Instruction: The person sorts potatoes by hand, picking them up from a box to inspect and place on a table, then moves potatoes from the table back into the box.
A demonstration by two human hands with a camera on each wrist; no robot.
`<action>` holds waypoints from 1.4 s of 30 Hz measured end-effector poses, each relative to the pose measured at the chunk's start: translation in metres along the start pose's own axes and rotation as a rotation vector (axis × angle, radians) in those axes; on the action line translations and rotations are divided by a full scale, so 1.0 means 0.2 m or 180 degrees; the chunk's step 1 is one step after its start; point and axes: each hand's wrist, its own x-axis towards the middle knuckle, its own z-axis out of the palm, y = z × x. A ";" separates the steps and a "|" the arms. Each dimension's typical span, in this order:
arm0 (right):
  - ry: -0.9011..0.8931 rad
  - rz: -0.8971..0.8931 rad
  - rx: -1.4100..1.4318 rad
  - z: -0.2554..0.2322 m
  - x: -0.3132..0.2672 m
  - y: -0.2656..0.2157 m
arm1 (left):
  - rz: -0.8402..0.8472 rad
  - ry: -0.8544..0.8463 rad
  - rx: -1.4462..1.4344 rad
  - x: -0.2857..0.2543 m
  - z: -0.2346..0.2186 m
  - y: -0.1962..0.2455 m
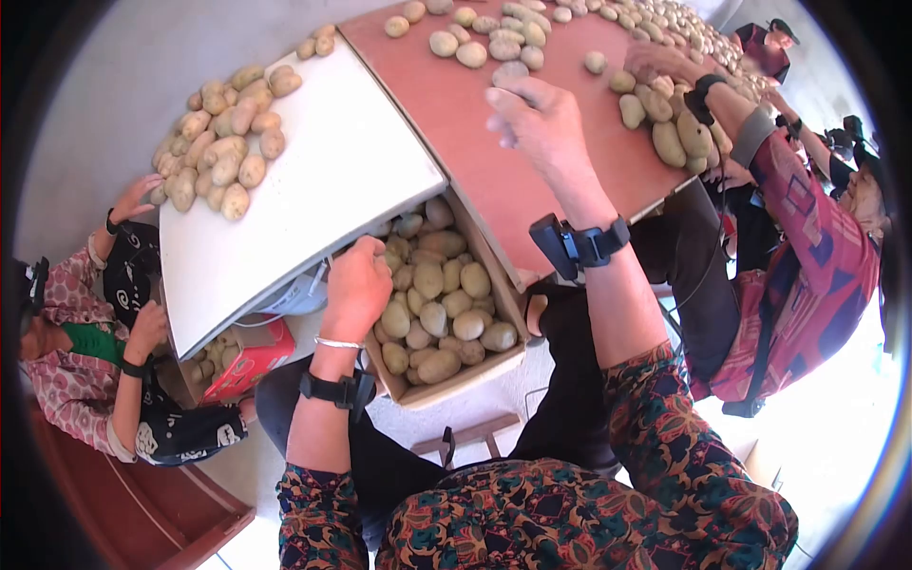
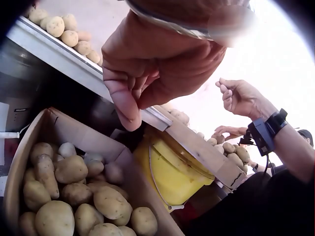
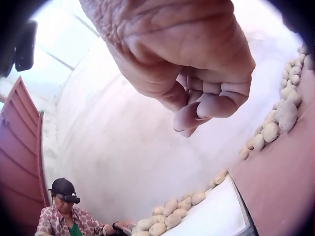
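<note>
Near the white board's corner, above the edge of the potato box, is my left hand [image 1: 361,285], its fingers loosely bent. The left wrist view shows that hand [image 2: 160,64] holding nothing. A cardboard box [image 2: 162,216] with several potatoes [image 2: 55,219] sits below it. My right hand [image 1: 543,128] is raised over the red-brown board [image 1: 456,128], just in front of a potato [image 1: 510,73]. Its fingers are loosely curled and empty in the right wrist view [image 3: 192,64].
Potatoes [image 1: 225,161] are heaped on the white board [image 1: 323,142] at left; more [image 1: 684,133] lie at the red-brown board's right and far edges. A yellow bucket [image 2: 174,172] stands beside the box. People sit at left [image 1: 81,380] and right [image 1: 807,256], reaching toward potatoes.
</note>
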 end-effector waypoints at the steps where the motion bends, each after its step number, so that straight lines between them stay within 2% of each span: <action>1: 0.0007 -0.0058 -0.0008 -0.03 0.01 0.01 | 0.0032 0.0047 -0.0018 -0.01 0.00 0.00; 3: 0.0325 0.0257 0.0527 -0.09 0.04 0.02 | 0.0512 0.0366 0.0263 0.00 0.02 -0.01; 5: 0.0456 0.0353 0.0610 -0.09 0.08 0.05 | 0.0601 0.0388 0.0168 0.04 0.03 -0.06; 7: 0.0580 0.0445 0.0779 -0.12 0.08 0.07 | 0.0296 0.0087 -0.0910 0.02 -0.02 0.04; 8: 0.0477 0.0490 0.0798 -0.13 0.08 0.08 | 0.0099 -0.0259 -0.1666 0.00 -0.08 0.10; 9: 0.0378 0.0528 0.0821 -0.14 0.08 0.09 | 0.0110 -0.0255 -0.1683 -0.03 -0.16 0.15; 11: 0.0308 0.0575 0.0760 -0.05 0.08 0.06 | 0.1057 0.0044 -0.2310 -0.04 -0.34 0.19; 13: 0.0228 0.0659 0.0758 -0.04 0.06 0.05 | 0.1762 0.0614 -0.3066 -0.17 -0.51 0.36; 15: 0.0139 0.0529 0.0689 -0.02 0.05 0.06 | 0.3002 0.0467 -0.3363 -0.27 -0.68 0.44; 17: 0.0113 0.0497 0.0714 -0.02 0.05 0.06 | 0.3145 -0.0235 -0.2933 -0.41 -0.89 0.46; 19: 0.0100 0.0467 0.0726 -0.03 0.05 0.08 | 0.3270 -0.0104 -0.5047 -0.52 -0.83 0.56; 25: 0.0098 0.0368 0.0741 -0.01 0.04 0.07 | 0.3677 -0.0495 -0.5276 -0.58 -0.78 0.59; 38: 0.0016 0.0401 0.0761 -0.01 0.02 0.06 | 0.4952 -0.1801 -0.5674 -0.59 -0.75 0.61; 42: -0.0027 0.0439 0.0708 0.00 0.00 0.04 | 0.5197 -0.2141 -0.5741 -0.58 -0.76 0.60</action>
